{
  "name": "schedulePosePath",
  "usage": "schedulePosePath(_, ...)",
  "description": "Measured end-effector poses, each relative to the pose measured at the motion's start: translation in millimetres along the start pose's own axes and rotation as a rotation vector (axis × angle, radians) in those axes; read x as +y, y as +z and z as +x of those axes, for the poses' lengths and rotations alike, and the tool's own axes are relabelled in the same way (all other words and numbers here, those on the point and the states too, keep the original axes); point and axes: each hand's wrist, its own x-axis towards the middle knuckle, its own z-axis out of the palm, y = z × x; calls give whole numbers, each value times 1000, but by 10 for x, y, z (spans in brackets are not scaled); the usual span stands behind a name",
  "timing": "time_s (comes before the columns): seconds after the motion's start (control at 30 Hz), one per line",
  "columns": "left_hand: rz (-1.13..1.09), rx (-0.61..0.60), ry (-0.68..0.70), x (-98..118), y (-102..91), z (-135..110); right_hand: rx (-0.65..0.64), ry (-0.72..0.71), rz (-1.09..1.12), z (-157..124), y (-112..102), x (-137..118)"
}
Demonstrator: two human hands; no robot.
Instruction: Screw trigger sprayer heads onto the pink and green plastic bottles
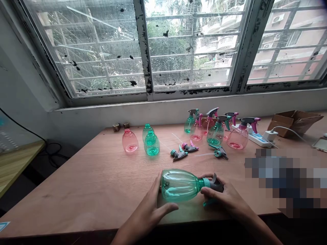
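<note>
A green spray bottle (180,185) lies on its side above the near edge of the table, its base to the left and its grey-and-green spray head (214,183) to the right. My left hand (155,207) cups the bottle's base, thumb spread in front and fingers partly hidden behind it. With thumb and fingers, my right hand (227,197) grips the spray head at the neck. Beyond them lie loose spray heads: two with green collars (178,154) (219,153) and one with a pink collar (189,148).
A pink bottle (130,141) and two green bottles (152,144) without spray heads stand at the back left. Several bottles with spray heads (216,132) are grouped at the back right, near a power strip (260,139) and a cardboard box (293,122). Behind the table (97,183) is a window.
</note>
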Motion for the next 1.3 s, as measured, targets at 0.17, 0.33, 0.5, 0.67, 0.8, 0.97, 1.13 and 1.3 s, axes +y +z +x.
schedulePosePath(0.17, 4, 24, 22, -32, 3, 18, -29, -17, -67, 10, -27, 14)
schedulePosePath(0.33, -34, 28, -8, -69, 27, 0, -33, 8, -55, -5, -25, -3)
schedulePosePath(0.5, -80, 16, -57, -8, 8, 0, -43, 1, -66, -20, -20, -23)
schedulePosePath(0.67, -8, 43, -3, -41, 21, 13, -49, 3, -58, -2, -30, 2)
schedulePosePath(0.8, -2, 38, -7, -76, 32, -1, -54, 18, -27, 4, -33, 9)
schedulePosePath(0.97, -41, -5, -14, -25, -7, 7, -63, 13, -22, -8, -29, -13)
schedulePosePath(1.13, -9, 29, -16, -37, 3, 8, -62, 20, -8, -2, -36, -11)
schedulePosePath(1.3, -9, 16, -29, -59, 8, -20, -65, 18, 16, -9, -27, -21)
